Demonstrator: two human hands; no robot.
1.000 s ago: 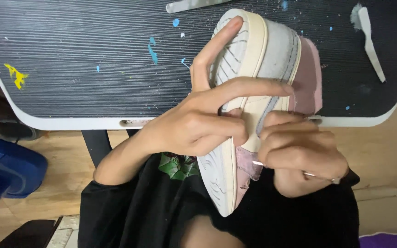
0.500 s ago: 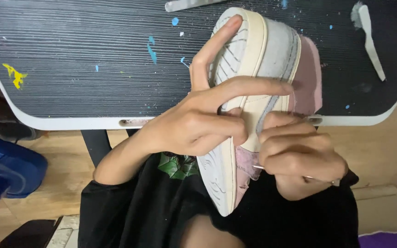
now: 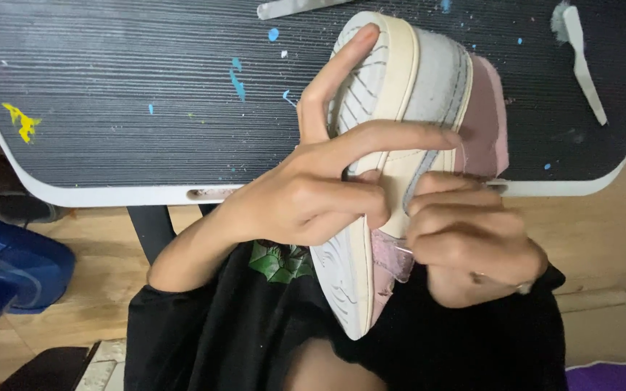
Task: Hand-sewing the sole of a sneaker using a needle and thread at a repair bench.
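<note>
Shoe [image 3: 429,80], white and pink, is held on its side above the near edge of the tabletop [image 3: 110,94]. Left hand [image 3: 313,195] clamps its sole, fingers spread. Right hand [image 3: 472,242] is curled tight on the pink upper.

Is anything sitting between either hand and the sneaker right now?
Nothing visible does. The left hand lies directly on the sneaker, fingers spread across its sole and cream sidewall. The right hand is closed at the pink upper with no gap showing, though exactly what its fingers pinch there is hidden.
</note>
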